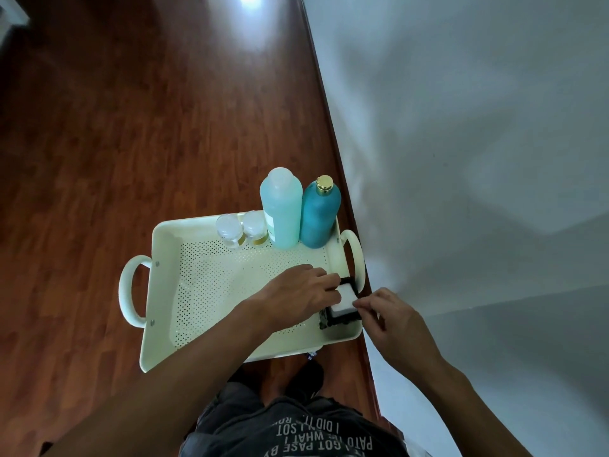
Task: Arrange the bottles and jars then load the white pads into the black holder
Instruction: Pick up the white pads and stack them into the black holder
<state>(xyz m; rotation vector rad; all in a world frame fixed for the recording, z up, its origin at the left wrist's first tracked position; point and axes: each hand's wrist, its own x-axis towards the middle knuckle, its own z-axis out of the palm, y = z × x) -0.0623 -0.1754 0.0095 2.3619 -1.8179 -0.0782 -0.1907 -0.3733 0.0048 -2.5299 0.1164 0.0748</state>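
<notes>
A cream perforated tray [211, 291] with two loop handles sits on the wooden floor. Along its far edge stand two small clear jars [228, 229] [254, 227], a pale blue bottle [282, 209] and a teal bottle with a gold cap [319, 216]. In the tray's near right corner lies the black holder [339, 319] with white pads [344, 300] stacked in it. My left hand [296, 295] rests on the holder's left side, fingertips touching the pads. My right hand [385, 316] pinches the pads' right edge from outside the tray.
A white wall [461, 159] with a dark baseboard runs right beside the tray's right handle [356, 258]. Dark wooden floor [115, 143] spreads to the left and beyond. My legs and dark shirt are just below the tray.
</notes>
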